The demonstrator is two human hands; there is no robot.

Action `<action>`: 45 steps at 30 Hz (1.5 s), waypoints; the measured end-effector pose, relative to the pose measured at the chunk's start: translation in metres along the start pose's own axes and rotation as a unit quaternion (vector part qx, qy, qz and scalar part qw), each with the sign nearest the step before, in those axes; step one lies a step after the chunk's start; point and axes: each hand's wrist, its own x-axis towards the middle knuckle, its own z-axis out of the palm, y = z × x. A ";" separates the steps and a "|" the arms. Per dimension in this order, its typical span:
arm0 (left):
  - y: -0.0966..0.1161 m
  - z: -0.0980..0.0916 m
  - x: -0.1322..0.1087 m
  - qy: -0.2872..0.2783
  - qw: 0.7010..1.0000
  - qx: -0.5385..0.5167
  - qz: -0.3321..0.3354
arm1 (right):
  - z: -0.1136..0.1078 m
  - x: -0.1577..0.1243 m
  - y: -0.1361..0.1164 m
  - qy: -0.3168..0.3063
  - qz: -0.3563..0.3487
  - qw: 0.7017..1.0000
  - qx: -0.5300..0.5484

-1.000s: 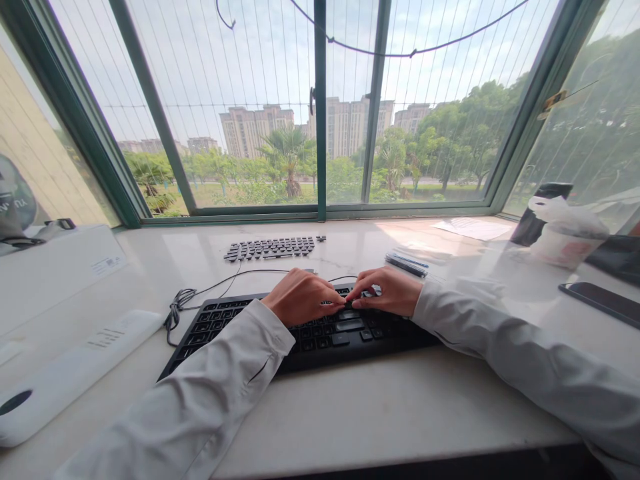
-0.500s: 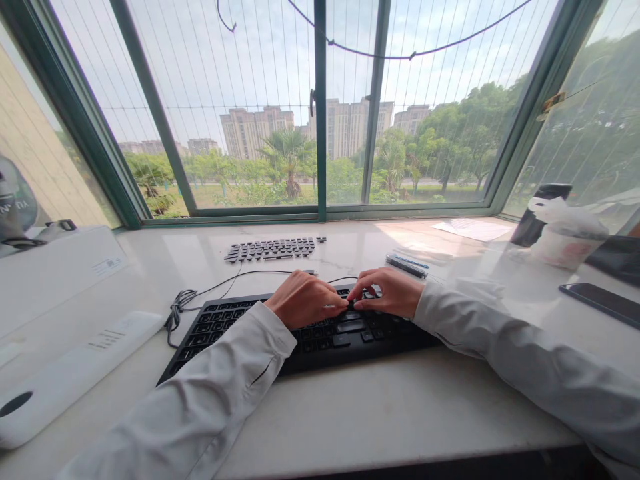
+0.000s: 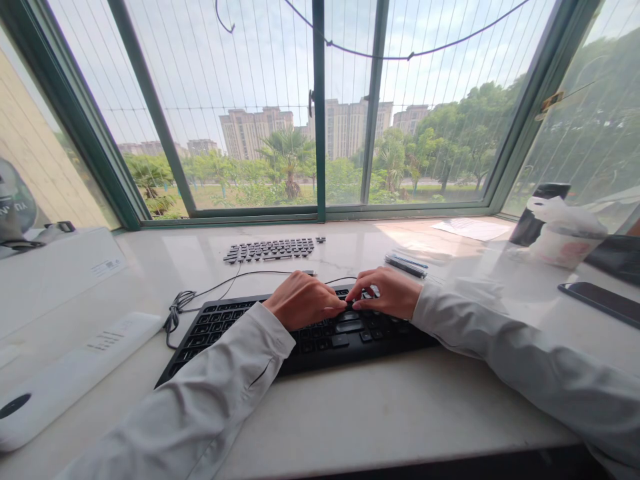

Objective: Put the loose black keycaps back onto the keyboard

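Lying beneath left hand [image 3: 303, 301] and right hand [image 3: 389, 292], black keyboard [image 3: 323, 340], partly covered

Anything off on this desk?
Yes: loose keycaps lie in rows on the desk, beyond the keyboard, whose left part shows bare sockets. Caps normally sit on the board, so it looks partly stripped.

Green-framed window [image 3: 320, 133] beyond pale, sunlit countertop [image 3: 400, 413].

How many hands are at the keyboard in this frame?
2: the left hand over the middle of the black keyboard, the right hand over its right part. None appear hidden.
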 end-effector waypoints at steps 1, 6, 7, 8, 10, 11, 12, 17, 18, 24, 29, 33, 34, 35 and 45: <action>0.001 -0.001 0.000 -0.002 1.000 -0.001 -0.001 | 0.000 0.000 0.000 0.000 0.001 1.000 0.000; 0.001 -0.001 0.001 -0.023 1.000 0.016 -0.002 | 0.001 0.000 -0.001 0.003 0.007 1.000 0.000; 0.001 -0.001 0.002 -0.022 1.000 0.021 0.001 | 0.001 0.000 -0.001 0.003 0.009 1.000 -0.002; 0.001 -0.001 0.002 -0.020 0.999 0.025 0.004 | 0.001 0.000 -0.002 0.003 0.011 1.000 -0.004; 0.001 -0.001 0.002 -0.019 0.999 0.033 0.008 | 0.001 0.000 -0.003 0.004 0.013 1.000 -0.007; 0.002 -0.002 0.002 -0.022 0.999 0.038 0.007 | 0.001 0.000 -0.003 0.005 0.012 1.000 -0.009; 0.003 -0.003 0.003 -0.026 0.999 0.041 0.005 | 0.001 0.000 -0.003 0.006 0.010 1.000 -0.012; 0.012 -0.008 0.003 -0.021 0.999 0.022 -0.038 | -0.004 -0.003 -0.003 -0.019 -0.067 0.996 -0.055; 0.014 -0.009 0.003 -0.020 0.999 0.016 -0.045 | -0.006 -0.005 -0.004 -0.028 -0.102 0.992 -0.073; 0.023 -0.010 0.004 -0.022 0.998 0.006 -0.064 | -0.016 -0.012 -0.012 -0.045 -0.204 0.960 -0.185; 0.028 -0.009 0.007 -0.033 0.993 0.029 -0.106 | -0.017 -0.009 -0.015 -0.053 -0.206 0.959 -0.189; 0.031 -0.008 0.009 -0.016 0.992 0.040 -0.115 | -0.018 -0.007 -0.015 -0.061 -0.216 0.955 -0.194; 0.031 -0.008 0.009 -0.013 0.992 0.042 -0.115 | -0.018 -0.007 -0.015 -0.060 -0.221 0.954 -0.194; 0.032 -0.008 0.009 -0.010 0.992 0.044 -0.115 | -0.018 -0.007 -0.014 -0.060 -0.227 0.953 -0.193; 0.029 -0.004 0.010 -0.002 0.993 0.040 -0.112 | -0.012 -0.002 -0.008 -0.066 -0.273 0.947 -0.157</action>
